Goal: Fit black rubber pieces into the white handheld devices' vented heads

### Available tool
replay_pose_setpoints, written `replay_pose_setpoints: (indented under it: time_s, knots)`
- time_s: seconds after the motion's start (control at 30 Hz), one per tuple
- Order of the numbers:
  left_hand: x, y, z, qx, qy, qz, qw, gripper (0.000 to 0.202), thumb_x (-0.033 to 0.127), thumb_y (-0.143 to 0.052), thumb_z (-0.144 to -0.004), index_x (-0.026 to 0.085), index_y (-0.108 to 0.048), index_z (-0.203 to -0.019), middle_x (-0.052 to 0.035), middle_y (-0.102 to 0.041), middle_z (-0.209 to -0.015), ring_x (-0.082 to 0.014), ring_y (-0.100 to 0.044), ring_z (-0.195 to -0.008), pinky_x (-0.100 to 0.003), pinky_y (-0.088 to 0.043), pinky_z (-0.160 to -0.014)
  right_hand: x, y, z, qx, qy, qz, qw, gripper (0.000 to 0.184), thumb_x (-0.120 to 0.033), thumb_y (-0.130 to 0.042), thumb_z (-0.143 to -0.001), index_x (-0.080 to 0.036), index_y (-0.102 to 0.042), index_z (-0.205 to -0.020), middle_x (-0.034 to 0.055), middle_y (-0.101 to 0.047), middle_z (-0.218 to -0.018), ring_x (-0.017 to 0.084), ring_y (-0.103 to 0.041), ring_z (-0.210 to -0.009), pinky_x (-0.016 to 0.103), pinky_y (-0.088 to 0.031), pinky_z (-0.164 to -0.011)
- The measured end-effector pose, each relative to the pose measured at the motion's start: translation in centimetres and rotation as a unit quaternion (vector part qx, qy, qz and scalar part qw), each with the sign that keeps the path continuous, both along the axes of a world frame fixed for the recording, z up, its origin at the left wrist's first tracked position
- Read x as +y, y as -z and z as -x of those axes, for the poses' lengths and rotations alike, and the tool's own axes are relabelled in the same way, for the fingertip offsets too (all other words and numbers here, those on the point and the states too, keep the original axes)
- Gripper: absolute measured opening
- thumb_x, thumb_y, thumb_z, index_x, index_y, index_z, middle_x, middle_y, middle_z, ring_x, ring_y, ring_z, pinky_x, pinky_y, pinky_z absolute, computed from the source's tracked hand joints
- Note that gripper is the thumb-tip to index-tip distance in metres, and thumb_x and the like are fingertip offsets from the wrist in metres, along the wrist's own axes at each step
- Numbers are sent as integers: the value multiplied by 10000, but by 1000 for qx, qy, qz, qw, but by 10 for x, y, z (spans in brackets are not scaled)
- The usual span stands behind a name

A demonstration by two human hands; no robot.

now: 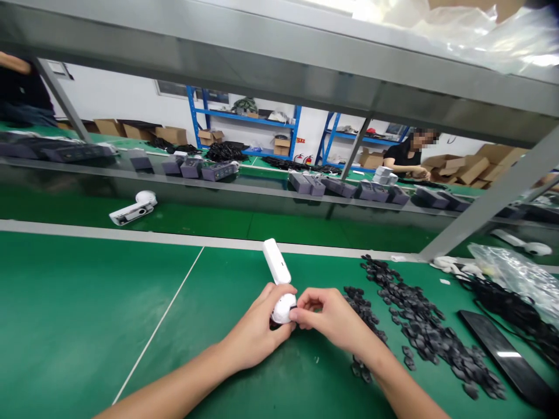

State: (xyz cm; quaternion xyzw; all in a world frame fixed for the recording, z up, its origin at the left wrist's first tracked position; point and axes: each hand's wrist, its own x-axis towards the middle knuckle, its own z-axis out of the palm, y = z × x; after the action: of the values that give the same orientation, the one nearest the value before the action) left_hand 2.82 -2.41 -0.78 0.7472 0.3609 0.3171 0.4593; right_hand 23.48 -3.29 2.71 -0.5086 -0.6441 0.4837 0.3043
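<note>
In front of me on the green table, a white device has a rounded head (285,308) and a long white bar-shaped body (276,261) pointing away. My left hand (261,326) is wrapped round the head, thumb and fingers on either side of it. Something dark shows under the head, partly hidden by the thumb. At the head's right side, my right hand (325,314) pinches a small black piece (293,308) against the white surface. Most of that piece is covered by the fingertips. Just right of this hand lie loose small black parts (364,305).
A larger spread of black parts (425,314) lies to the right, beside a black phone-like slab (502,355), black cords (506,299) and a plastic bag (519,273). Beyond the table edge, another white device (134,208) rests on a green belt. A metal shelf (262,52) hangs overhead; people stand beyond.
</note>
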Motion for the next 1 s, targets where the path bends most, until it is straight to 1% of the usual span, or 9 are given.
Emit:
replay_pose_setpoints:
  time_s: [0.13,0.27,0.33,0.4,0.47,0.6,0.77,0.9,1.0]
  knots:
    - [0,-2,0,7,0,-8,1000,462,151,-611,-893,347,-525,-1302,-6,-505,-1123,-179,-554,-894,-291,-463,-774,3,3,-1,-24,6,0,1000,168,-335,-799,-826,-189,-726,-787,13,-748,-711,173,-665,-679,254,-501,-634]
    - [0,-7,1,13,9,-14,1000,431,134,-630,-870,335,-559,-1245,4,-511,-1091,-183,-556,-918,-290,-455,-787,4,2,-3,-40,7,-9,999,178,-339,-828,-800,-199,-719,-794,7,-757,-755,182,-678,-738,259,-508,-667]
    - [0,-8,1,6,12,-9,1000,439,167,-680,-856,333,-565,-1246,0,-516,-1103,-197,-565,-966,-294,-460,-807,3,1,-2,-31,17,-6,999,192,-329,-845,-784,-205,-712,-846,9,-771,-819,197,-709,-800,267,-529,-700]
    - [1,-7,-1,-5,4,-4,1000,448,260,-744,-854,337,-572,-1261,-3,-525,-1110,-211,-571,-991,-306,-466,-831,3,0,-1,-9,23,0,1000,246,-315,-852,-779,-215,-717,-959,20,-785,-923,215,-737,-865,286,-561,-748]
    - [2,-4,-2,-16,-9,-7,1000,424,353,-756,-875,338,-584,-1262,-7,-538,-1111,-218,-577,-1005,-327,-468,-872,4,1,0,13,17,1,1000,312,-299,-837,-797,-224,-723,-1078,34,-787,-1015,226,-750,-911,316,-588,-805]
    - [3,-1,-4,-22,-15,-20,999,352,372,-719,-917,323,-601,-1246,-16,-561,-1116,-223,-586,-1035,-349,-461,-926,5,6,0,19,6,-24,1000,321,-276,-809,-828,-227,-742,-1138,47,-785,-1055,236,-750,-956,357,-597,-889]
    - [4,-1,-3,-24,-10,-27,999,320,365,-708,-924,304,-609,-1222,-22,-571,-1105,-223,-589,-1023,-346,-459,-919,5,9,1,7,14,-47,999,296,-264,-811,-828,-239,-757,-1117,32,-790,-1012,235,-746,-945,367,-595,-898]
    - [5,-1,-3,-42,-14,-22,999,342,366,-731,-901,295,-616,-1216,-26,-588,-1127,-227,-586,-1039,-340,-447,-926,2,8,7,5,18,-57,998,291,-299,-804,-841,-240,-760,-1123,32,-790,-1004,233,-743,-935,363,-593,-897]
    - [6,-1,-4,-83,-9,27,996,329,437,-719,-907,270,-623,-1175,-8,-608,-1044,-191,-578,-918,-287,-442,-815,2,1,2,3,-11,-50,999,306,-356,-761,-888,-242,-752,-1172,46,-783,-1064,230,-736,-959,353,-588,-898]
